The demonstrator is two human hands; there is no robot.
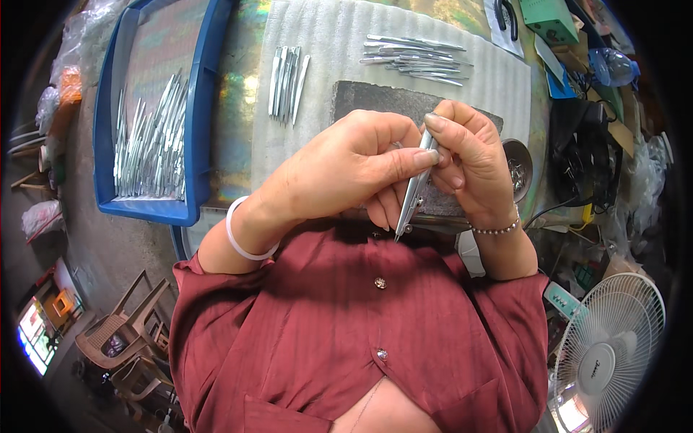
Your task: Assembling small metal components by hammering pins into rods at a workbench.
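Close to my chest, both hands pinch a slim silver drawing compass. Its narrow tip points down toward my shirt, and small screws show near that end. My left hand lays its thumb across the upper part, with the fingers curled behind. My right hand is closed round the top end, thumb tip pressed on it. Under the hands lies a dark flat slab. Beyond it, a loose pile of slim metal legs and a smaller row of metal legs rest on a white foam sheet.
A blue tray at the left holds many slim metal pieces. Right of my right hand stands a round bowl of small metal parts. A green box, a plastic bottle and a fan are farther right.
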